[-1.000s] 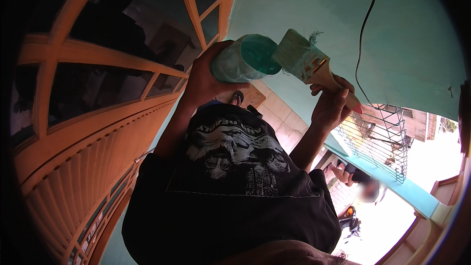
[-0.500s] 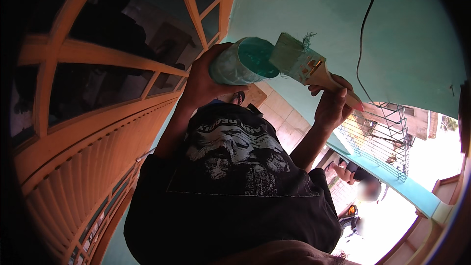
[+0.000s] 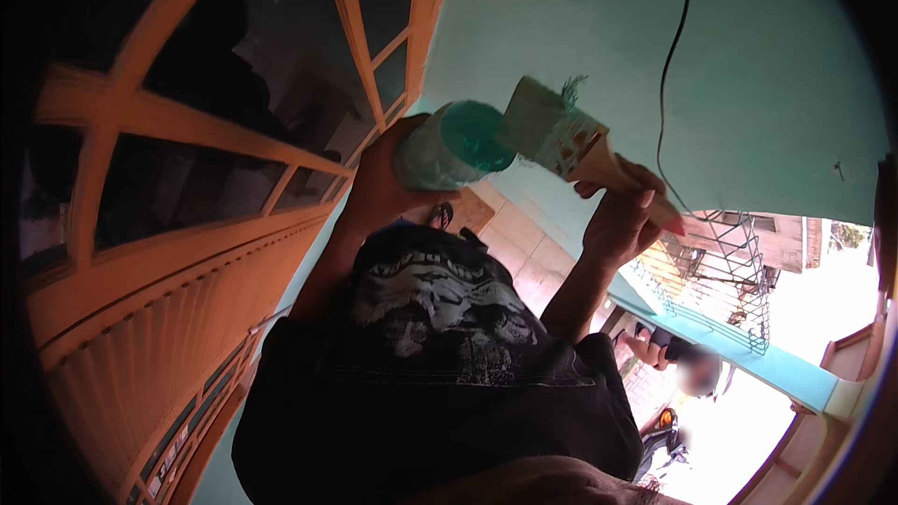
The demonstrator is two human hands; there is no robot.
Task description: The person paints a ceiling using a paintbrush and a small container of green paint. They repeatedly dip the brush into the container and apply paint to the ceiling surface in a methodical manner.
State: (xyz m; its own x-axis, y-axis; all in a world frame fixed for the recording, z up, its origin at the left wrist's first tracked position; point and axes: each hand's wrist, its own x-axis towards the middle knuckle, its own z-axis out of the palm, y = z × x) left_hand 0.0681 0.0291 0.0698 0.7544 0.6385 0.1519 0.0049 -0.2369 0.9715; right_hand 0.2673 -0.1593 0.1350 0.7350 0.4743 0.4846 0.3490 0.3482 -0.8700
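Note:
A pale, paint-smeared cup [image 3: 421, 161] with green paint [image 3: 475, 138] inside is tilted toward the right, and my left hand [image 3: 374, 178] is wrapped around its side. From the right, a wide flat paintbrush [image 3: 599, 161] reaches across to the cup. Its worn bristles [image 3: 541, 119], crusted with green and with a few strands sticking out, have their tip at the cup's rim. My right hand [image 3: 619, 226] grips the wooden handle, whose end is red. Whether the bristle tip touches the rim or the paint I cannot tell.
A green wall [image 3: 767, 75] rises ahead, with a dark cable [image 3: 666, 65] hanging down it. On the left are orange-framed dark glass panes [image 3: 117, 103]. A wire grille [image 3: 720, 271] fills an opening at the right; beyond it is a person [image 3: 669, 351].
The cup and the brush sit somewhat lower and further left in the picture, and the surroundings have shifted slightly too. Both hands keep their hold.

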